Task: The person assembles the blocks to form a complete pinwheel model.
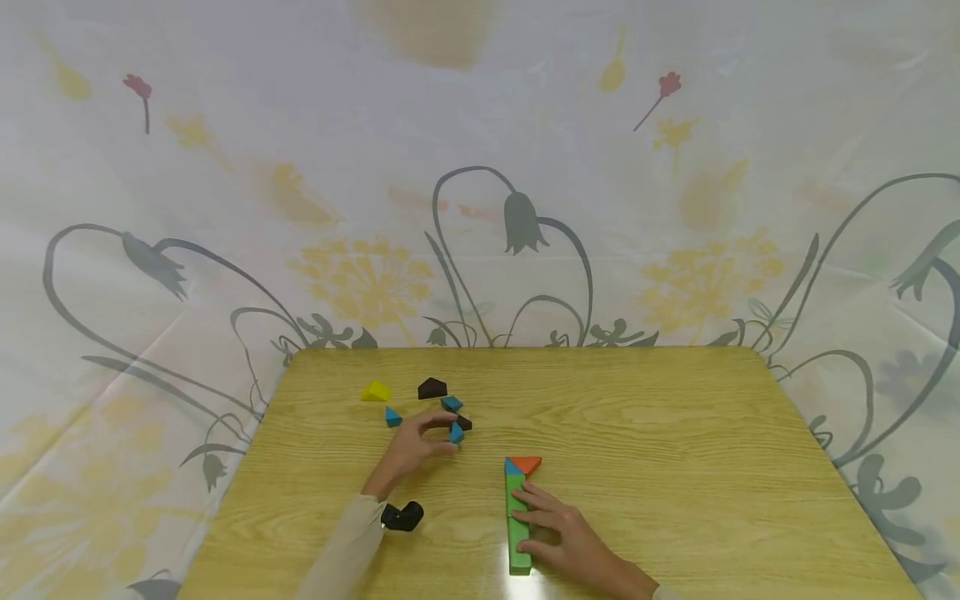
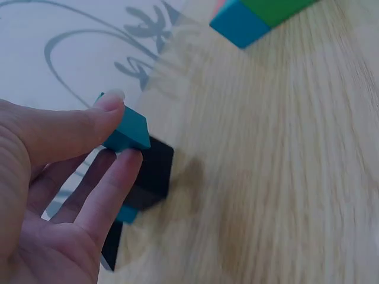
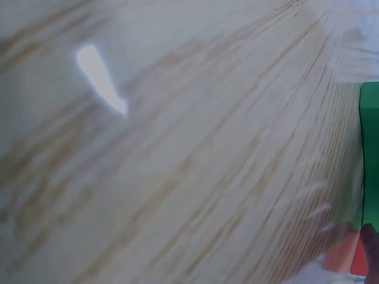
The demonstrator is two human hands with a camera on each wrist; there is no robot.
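Between thumb and index finger my left hand [image 1: 411,446] pinches a blue triangular block [image 2: 131,131]. Just behind it a black block [image 2: 155,168] lies on the table, partly covered by the fingers in the left wrist view. My right hand [image 1: 566,533] rests spread along the right side of a row of green blocks [image 1: 517,533], its fingertips at their edge. At the row's far end a blue triangle [image 1: 512,466] and an orange-red triangle [image 1: 528,464] lie side by side. Only a fingertip of this hand shows in the right wrist view.
Beyond the left hand lie a yellow block [image 1: 376,391], another black block [image 1: 432,388] and two more blue blocks, one to the left [image 1: 392,417] and one to the right [image 1: 452,403]. The wood-grain table [image 1: 675,417] meets a flower-printed cloth [image 1: 637,167] at its back edge.
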